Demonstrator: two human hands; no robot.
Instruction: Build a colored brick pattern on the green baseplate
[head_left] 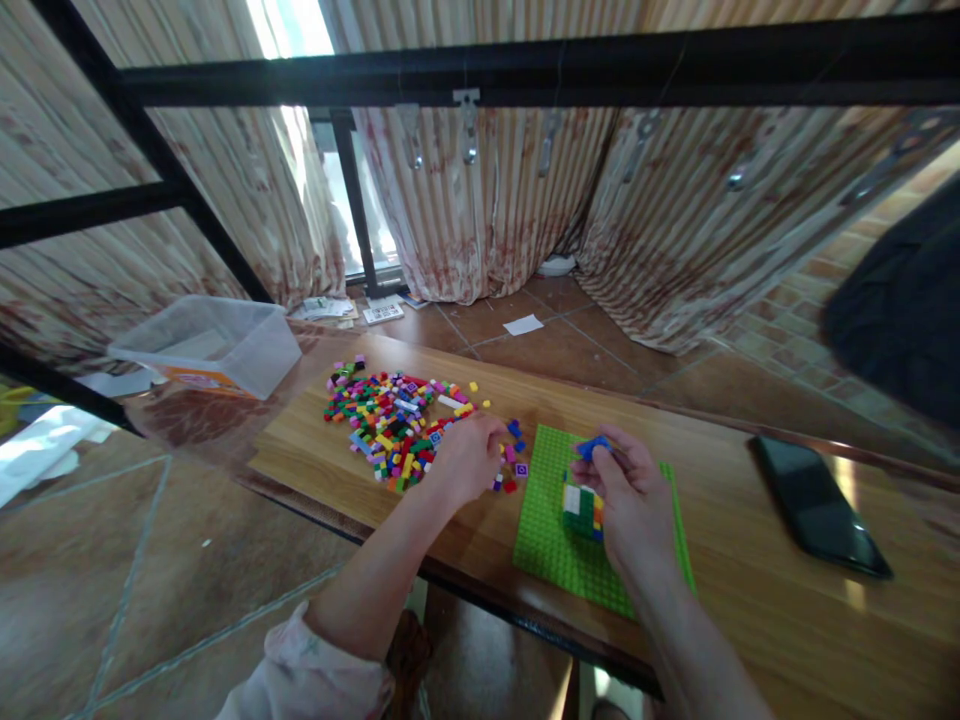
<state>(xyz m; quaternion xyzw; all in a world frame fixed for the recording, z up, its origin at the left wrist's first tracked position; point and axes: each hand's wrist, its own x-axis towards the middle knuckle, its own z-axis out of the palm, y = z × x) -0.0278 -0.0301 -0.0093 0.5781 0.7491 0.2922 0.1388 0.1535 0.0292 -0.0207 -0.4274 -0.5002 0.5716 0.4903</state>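
Note:
My right hand (634,490) pinches a blue toy brick (595,447) between thumb and fingers. It is held above a small brick build (581,510) of green, white, orange and blue pieces, partly hidden by that hand. The build stands on a bright green studded baseplate (544,530). At the right edge of a pile of loose colourful bricks (390,415) is my left hand (469,460), its fingers curled down and closed. Its fingertips are mostly hidden, so what they hold cannot be made out. Several loose blue bricks (514,430) lie between this hand and the baseplate.
A black phone (821,505) lies on the right of the wooden table (720,450). Beyond the table's left end stands a clear plastic bin (262,345). Dark metal bars (525,75) cross in front of striped curtains (480,210). Papers (523,325) lie on the tiled floor.

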